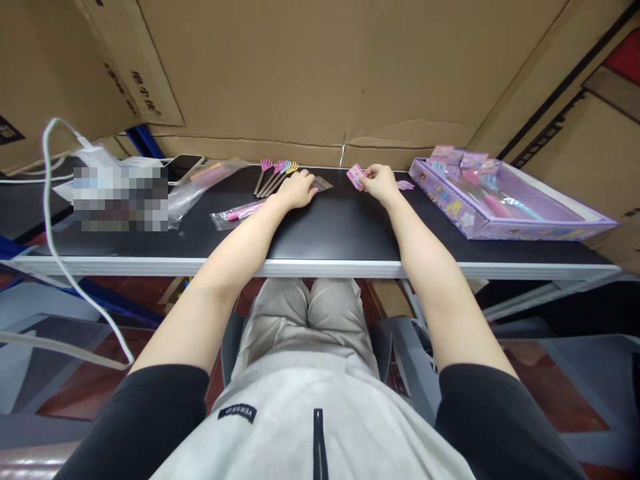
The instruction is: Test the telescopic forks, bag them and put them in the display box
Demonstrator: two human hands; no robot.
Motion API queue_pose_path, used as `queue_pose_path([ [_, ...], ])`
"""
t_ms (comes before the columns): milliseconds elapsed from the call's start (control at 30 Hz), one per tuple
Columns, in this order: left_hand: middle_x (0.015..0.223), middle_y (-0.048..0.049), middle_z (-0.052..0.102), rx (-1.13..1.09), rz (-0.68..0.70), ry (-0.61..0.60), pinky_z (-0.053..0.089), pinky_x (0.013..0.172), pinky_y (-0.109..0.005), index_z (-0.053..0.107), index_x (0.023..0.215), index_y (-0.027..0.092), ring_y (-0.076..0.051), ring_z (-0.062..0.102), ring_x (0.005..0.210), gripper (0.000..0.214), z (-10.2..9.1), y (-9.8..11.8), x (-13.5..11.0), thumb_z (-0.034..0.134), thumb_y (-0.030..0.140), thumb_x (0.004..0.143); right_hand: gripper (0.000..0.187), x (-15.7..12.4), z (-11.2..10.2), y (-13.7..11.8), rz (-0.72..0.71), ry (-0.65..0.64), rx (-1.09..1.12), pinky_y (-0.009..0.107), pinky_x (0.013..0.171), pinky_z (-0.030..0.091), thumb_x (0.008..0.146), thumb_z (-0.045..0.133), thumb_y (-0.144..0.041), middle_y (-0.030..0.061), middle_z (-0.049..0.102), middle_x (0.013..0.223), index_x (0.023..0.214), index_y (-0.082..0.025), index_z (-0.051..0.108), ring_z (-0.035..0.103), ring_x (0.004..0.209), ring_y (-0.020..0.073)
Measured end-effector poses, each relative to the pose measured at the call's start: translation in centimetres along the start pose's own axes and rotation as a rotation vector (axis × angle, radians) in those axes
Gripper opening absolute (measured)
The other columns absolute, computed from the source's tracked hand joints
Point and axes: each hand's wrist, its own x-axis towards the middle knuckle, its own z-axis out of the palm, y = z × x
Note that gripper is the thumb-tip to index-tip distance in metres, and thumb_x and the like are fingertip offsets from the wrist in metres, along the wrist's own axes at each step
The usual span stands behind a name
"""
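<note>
My right hand (381, 181) pinches a small pink printed card (355, 177) between thumb and fingers, just above the black tabletop. Lying low on the table, my left hand (299, 189) rests over a small clear plastic bag (323, 183), whose end sticks out to the right; its fingers look loosely spread. Left of it are several back scratchers (274, 177) with metal rods and pink, blue and yellow hand-shaped heads. A bagged pink item (245, 211) lies partly behind my left forearm. Another pink card (405, 185) is beside my right wrist.
On the right stands a purple display box (470, 223) with bagged, carded items inside. Larger clear bags (200, 190), a phone (185, 167) and a white cable (47, 193) are at the left. Cardboard (310, 80) walls the back of the table.
</note>
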Motion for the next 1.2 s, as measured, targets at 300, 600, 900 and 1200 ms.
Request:
queue_pose_path([
  [300,0.146,-0.0228,0.072,-0.074,0.057,0.008,0.047,0.126,-0.04,0.075,0.137,0.006,-0.03,0.066,0.14,0.043,0.6,-0.1,0.7,0.044,0.02,0.111,0.008,-1.2,0.1,-1.5,-0.007,-0.092,0.11,0.044,0.094,0.063,0.082,0.068,-0.016,0.0034,0.066,0.071,0.076,-0.021,0.067,0.072,0.083,0.0242],
  [600,0.144,-0.0166,0.071,-0.103,0.098,-0.01,0.046,0.126,-0.041,0.082,0.137,0.015,-0.03,0.065,0.139,0.05,0.5,0.1,0.7,0.045,0.014,0.102,0.01,-1.8,0.7,-2.7,-0.052,-0.148,0.168,0.043,0.087,0.062,0.075,0.078,-0.025,0.002,0.062,0.07,0.074,-0.021,0.068,0.066,0.082,0.0236],
  [900,0.15,-0.0148,0.065,-0.084,0.087,-0.096,0.045,0.123,-0.052,0.07,0.159,0.029,-0.036,0.055,0.146,0.062,-0.6,1.6,-0.4,0.041,0.017,0.105,0.015,-1.9,1.0,-3.0,-0.047,-0.15,0.181,0.042,0.088,0.062,0.079,0.076,-0.023,0.001,0.061,0.07,0.071,-0.023,0.063,0.064,0.078,0.0216],
  [1200,0.146,-0.0141,0.066,-0.106,0.065,-0.144,0.044,0.124,-0.054,0.068,0.161,0.033,-0.038,0.053,0.146,0.066,-0.8,2.0,-0.1,0.04,0.016,0.103,0.02,-2.5,0.6,-4.1,0.037,-0.183,0.254,0.034,0.072,0.059,0.086,0.071,-0.013,0.0024,0.064,0.069,0.074,-0.023,0.059,0.062,0.068,0.0187],
])
